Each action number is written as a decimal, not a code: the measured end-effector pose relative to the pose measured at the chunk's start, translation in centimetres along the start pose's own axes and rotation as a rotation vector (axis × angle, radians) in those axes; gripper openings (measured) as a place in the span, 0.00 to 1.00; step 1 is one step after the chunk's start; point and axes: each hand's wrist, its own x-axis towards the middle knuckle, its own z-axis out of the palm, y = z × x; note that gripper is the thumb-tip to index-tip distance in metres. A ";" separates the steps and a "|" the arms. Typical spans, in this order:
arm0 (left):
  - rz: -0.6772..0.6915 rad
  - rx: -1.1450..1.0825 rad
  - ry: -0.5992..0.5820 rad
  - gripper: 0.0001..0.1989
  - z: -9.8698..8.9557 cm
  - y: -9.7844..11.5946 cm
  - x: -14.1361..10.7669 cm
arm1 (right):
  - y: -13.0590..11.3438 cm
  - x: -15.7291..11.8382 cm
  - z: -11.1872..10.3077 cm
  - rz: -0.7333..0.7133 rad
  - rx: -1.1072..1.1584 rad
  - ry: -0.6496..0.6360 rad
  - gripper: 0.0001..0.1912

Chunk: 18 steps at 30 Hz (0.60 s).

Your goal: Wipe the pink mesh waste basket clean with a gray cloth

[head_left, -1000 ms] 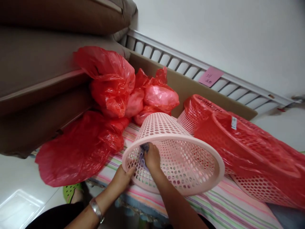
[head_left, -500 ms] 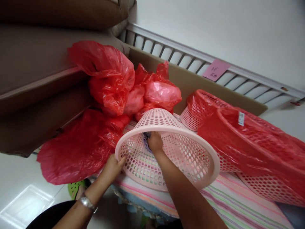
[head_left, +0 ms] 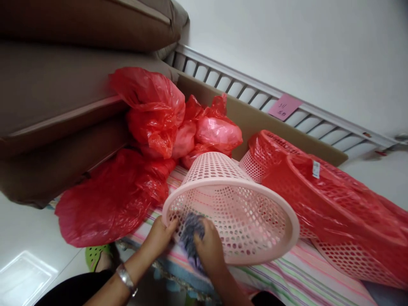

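A pink perforated plastic basket (head_left: 216, 166) lies tipped on its side on a striped cloth, its round mouth facing me. My left hand (head_left: 163, 236) grips the left edge of the rim, thumb inside and fingers outside. In my right hand (head_left: 208, 246) is a crumpled blue-grey cloth (head_left: 192, 231), bunched between thumb and fingers at the lower left of the mouth. The inside of the basket shows nothing else.
Red plastic bags (head_left: 111, 199) lie to the left and behind. At the right are pink baskets covered with red plastic (head_left: 331, 204). Brown cushions (head_left: 63, 85) rise at the left, and a slatted rail (head_left: 229, 85) with a pink note (head_left: 285, 106) runs behind.
My right hand has come back from deep inside the basket to its mouth with the cloth, which now shows more fully. My left hand stays on the rim. The view has shifted slightly.
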 end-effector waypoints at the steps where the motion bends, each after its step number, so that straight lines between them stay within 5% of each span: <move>1: -0.037 -0.011 -0.033 0.19 0.6 -0.3 -0.3 | 0.5 1.3 0.1 0.045 -0.003 0.035 0.19; 5: -0.244 -0.028 -0.089 0.23 2.5 -0.9 -0.8 | 1.6 8.2 0.8 0.154 -0.141 0.070 0.17; 10: -0.315 -0.039 -0.043 0.25 2.5 -0.4 -0.4 | 3.0 14.8 1.5 0.174 -0.114 0.135 0.21; 18: -0.043 0.150 0.012 0.18 -1.4 2.6 1.1 | 5.0 16.7 2.5 0.132 -0.181 0.104 0.22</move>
